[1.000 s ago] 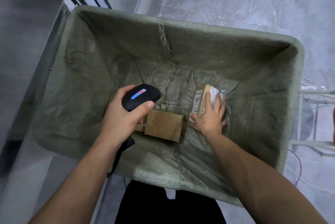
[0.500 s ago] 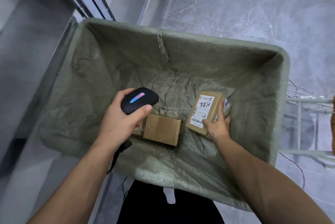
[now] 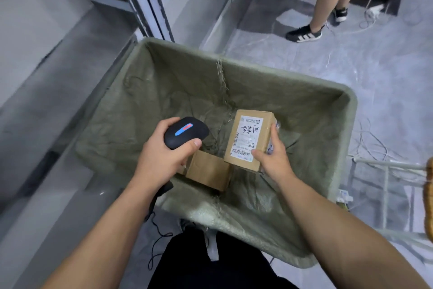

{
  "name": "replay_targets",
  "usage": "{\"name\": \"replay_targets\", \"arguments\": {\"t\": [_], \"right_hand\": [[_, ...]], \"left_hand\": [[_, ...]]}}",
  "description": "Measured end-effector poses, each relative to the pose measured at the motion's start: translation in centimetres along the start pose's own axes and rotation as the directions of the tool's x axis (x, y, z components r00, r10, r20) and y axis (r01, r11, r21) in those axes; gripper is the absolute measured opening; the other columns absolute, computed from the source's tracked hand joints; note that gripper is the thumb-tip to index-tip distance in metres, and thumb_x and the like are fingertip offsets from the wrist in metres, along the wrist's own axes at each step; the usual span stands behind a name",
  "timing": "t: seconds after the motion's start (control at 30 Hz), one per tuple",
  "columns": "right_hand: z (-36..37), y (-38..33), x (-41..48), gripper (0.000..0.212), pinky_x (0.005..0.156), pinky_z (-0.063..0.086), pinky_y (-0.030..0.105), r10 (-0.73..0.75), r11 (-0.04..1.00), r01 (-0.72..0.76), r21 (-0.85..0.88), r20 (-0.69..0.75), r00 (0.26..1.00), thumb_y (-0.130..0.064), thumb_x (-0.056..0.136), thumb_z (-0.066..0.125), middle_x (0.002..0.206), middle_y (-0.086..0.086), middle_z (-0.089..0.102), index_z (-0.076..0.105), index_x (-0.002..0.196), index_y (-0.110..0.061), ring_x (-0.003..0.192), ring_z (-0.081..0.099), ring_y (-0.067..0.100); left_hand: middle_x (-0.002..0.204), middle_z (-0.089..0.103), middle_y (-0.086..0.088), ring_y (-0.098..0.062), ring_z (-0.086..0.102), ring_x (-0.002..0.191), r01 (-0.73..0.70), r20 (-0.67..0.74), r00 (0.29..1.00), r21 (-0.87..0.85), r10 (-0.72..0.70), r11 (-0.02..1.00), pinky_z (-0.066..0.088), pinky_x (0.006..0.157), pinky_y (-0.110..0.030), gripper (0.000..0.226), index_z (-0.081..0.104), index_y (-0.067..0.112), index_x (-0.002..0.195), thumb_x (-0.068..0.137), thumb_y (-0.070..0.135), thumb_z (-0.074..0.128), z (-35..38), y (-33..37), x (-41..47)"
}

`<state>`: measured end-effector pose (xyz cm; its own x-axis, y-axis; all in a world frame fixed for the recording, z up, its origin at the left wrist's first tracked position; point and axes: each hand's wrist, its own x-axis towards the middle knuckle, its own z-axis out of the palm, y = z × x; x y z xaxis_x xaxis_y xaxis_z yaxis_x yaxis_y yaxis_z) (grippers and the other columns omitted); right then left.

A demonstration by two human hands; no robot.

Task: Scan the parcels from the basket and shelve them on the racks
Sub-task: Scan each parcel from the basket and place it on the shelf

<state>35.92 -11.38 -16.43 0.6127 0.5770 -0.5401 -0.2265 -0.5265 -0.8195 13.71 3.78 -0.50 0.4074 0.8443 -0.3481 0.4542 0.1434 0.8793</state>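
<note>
A large basket (image 3: 346, 110) lined with olive woven fabric fills the middle of the view. My right hand (image 3: 273, 156) grips a brown cardboard parcel (image 3: 248, 138) by its near right corner, label side up, lifted above the basket floor. The white label carries a barcode and handwriting. My left hand (image 3: 161, 160) holds a black handheld scanner (image 3: 185, 131) with a blue and red light strip, just left of the parcel. A second plain cardboard parcel (image 3: 208, 171) lies on the basket floor between my hands.
Grey metal rack shelves (image 3: 70, 66) and uprights stand to the left and behind the basket. Another person's legs (image 3: 328, 0) stand on the tiled floor at the far right. A white wire frame (image 3: 386, 171) and loose cables lie right of the basket.
My right hand has turned the labelled parcel face up and raised it out of the basket's far corner. The camera has tilted up, showing more floor. The scanner hand has held its place.
</note>
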Motion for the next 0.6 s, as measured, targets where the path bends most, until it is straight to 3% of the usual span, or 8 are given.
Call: {"name": "replay_targets", "arguments": {"t": [0.17,0.3,0.43,0.6], "right_hand": [[0.9,-4.8,-1.7,0.109,0.106,0.051,0.048,-0.158,0.987,0.158,0.006,0.041,0.987,-0.037,0.066,0.076,0.147,-0.005,0.045,0.01,0.145,-0.072,0.126,0.057,0.013],[2.4,-8.7,-3.8,0.107,0.116,0.039,0.045,-0.288,0.955,0.289,-0.064,0.026,0.957,-0.029,0.079,0.077,0.16,-0.006,0.024,0.005,0.146,-0.07,0.141,0.04,0.013],[3.6,-10.7,-5.1,0.105,0.113,0.03,0.029,-0.367,0.923,0.361,-0.135,-0.022,0.93,-0.019,0.089,0.075,0.165,-0.002,0.016,0.002,0.156,-0.054,0.138,0.036,0.009],[4.9,-12.7,-7.5,0.107,0.119,0.025,0.037,-0.443,0.889,0.431,-0.151,-0.05,0.895,-0.019,0.089,0.075,0.166,0.002,0.011,-0.001,0.154,-0.057,0.148,0.028,0.019]], "left_hand": [[0.087,0.071,0.003,-0.009,0.061,0.053,-0.036,-0.03,0.999,-0.047,0.034,0.998,0.049,0.051,-0.021,0.06,0.062,0.029,0.123,0.066,0.036,0.081,-1.5,0.5,-2.5],[0.078,0.068,0.002,-0.015,0.059,0.048,-0.033,-0.044,0.999,-0.082,0.03,0.996,0.048,0.053,-0.019,0.062,0.06,0.029,0.123,0.065,0.038,0.081,-2.6,0.2,-4.0],[0.082,0.068,0.0,-0.013,0.06,0.048,-0.031,-0.05,0.998,-0.13,0.024,0.991,0.046,0.051,-0.019,0.063,0.06,0.03,0.124,0.065,0.039,0.081,-4.0,-0.1,-5.4],[0.082,0.07,-0.002,-0.016,0.058,0.051,-0.046,-0.042,0.998,-0.196,0.039,0.98,0.045,0.051,-0.025,0.063,0.061,0.034,0.119,0.061,0.045,0.084,-6.2,-1.0,-7.7]]}}
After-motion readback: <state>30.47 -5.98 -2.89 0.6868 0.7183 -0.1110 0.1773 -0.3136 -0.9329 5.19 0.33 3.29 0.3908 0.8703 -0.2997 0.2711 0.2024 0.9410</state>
